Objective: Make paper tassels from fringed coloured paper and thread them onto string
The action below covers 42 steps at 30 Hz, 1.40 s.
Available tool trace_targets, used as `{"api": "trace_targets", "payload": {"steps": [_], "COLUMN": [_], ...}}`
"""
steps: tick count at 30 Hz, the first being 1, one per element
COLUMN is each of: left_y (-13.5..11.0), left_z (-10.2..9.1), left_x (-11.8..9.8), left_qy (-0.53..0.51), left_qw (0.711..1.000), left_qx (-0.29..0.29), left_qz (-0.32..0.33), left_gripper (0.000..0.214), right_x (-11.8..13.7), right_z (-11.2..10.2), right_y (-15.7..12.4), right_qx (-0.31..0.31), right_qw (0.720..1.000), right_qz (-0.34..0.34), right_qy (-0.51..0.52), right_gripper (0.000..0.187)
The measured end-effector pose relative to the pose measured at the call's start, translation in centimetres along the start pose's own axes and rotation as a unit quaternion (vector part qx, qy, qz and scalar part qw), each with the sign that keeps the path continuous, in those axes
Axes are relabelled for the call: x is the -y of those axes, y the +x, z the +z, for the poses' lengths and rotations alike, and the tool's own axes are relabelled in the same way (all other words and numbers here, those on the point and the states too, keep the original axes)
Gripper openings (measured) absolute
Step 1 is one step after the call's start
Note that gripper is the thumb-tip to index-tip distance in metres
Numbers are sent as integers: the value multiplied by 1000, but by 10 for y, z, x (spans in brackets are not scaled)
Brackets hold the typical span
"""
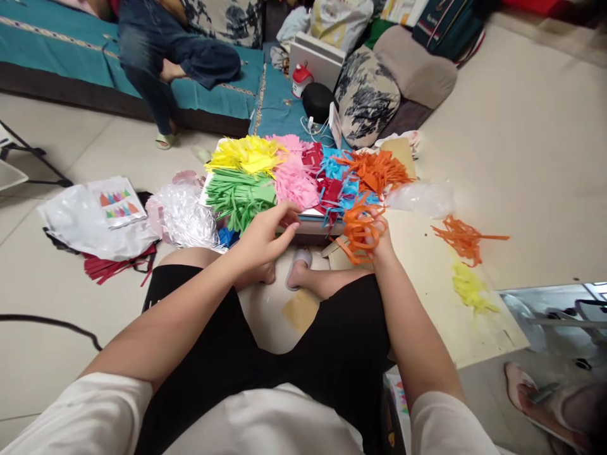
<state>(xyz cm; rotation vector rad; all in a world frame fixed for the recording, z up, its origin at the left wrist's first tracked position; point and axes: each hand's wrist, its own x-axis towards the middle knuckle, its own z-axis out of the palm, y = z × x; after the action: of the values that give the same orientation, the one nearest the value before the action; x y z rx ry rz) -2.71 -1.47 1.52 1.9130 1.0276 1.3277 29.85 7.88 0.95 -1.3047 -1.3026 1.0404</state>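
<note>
My right hand (382, 235) is closed on an orange paper tassel (359, 230), whose loose strips hang down in front of the fingers. My left hand (269, 234) hovers with fingers apart and nothing in it, near the green tassels (239, 193). Ahead of both hands lie heaps of fringed paper by colour: yellow tassels (246, 153), pink tassels (296, 177), dark red tassels (328, 193), blue tassels (337, 165) and orange tassels (379, 169). They rest on a low box-like surface, whose top is mostly hidden under them.
At right, a pale board (417, 265) has another orange tassel (459, 237) and a yellow tassel (472, 287) near its edge. Plastic bags (85, 218) and silvery strips (187, 212) lie on the left floor. Another person (156, 50) sits on the teal sofa (61, 47).
</note>
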Motion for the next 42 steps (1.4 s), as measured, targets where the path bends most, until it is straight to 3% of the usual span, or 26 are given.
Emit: {"api": "trace_targets", "payload": {"steps": [4, 7, 9, 13, 16, 18, 22, 26, 29, 31, 34, 38, 42], "left_y": [-3, -5, -6, -3, 0, 1, 1, 0, -4, -6, -7, -4, 3], "left_z": [14, 24, 28, 29, 27, 27, 32, 34, 29, 25, 22, 26, 27], "left_x": [-4, -4, -1, 16, 23, 21, 14, 14, 12, 8, 4, 11, 22], "left_qy": [-74, -115, -112, -154, -256, -304, -334, -271, -160, -105, -88, -123, -220], "left_qw": [991, 978, 975, 972, 943, 925, 917, 945, 980, 987, 989, 987, 962], "left_qx": [105, 159, 174, 124, 106, 100, 40, 21, 69, 110, 111, 40, 6], "left_qz": [-40, -65, -82, -126, -185, -205, -215, -179, -99, -59, -48, -91, -162], "left_gripper": [31, 47, 57, 56, 56, 54, 47, 45, 38, 35, 35, 38, 43], "right_x": [10, 16, 14, 4, -1, -3, -10, -17, -19, -17, -10, -2, 1], "right_z": [40, 64, 75, 80, 73, 68, 63, 66, 71, 75, 79, 77, 71], "right_y": [-50, -77, -87, -93, -94, -94, -94, -97, -104, -110, -113, -109, -105], "right_qx": [29, 83, 88, 71, 99, 111, 92, 105, 128, 133, 143, 128, 103], "right_qw": [999, 990, 987, 996, 989, 986, 990, 990, 990, 989, 987, 984, 983], "right_qz": [-32, -88, -112, -49, 5, 11, -6, -5, -33, -54, -57, -43, -6], "right_qy": [1, -69, -78, 35, 105, 121, 103, 94, 52, 20, 38, 116, 155], "right_gripper": [56, 39, 33, 50, 66, 70, 68, 67, 79, 84, 70, 42, 44]}}
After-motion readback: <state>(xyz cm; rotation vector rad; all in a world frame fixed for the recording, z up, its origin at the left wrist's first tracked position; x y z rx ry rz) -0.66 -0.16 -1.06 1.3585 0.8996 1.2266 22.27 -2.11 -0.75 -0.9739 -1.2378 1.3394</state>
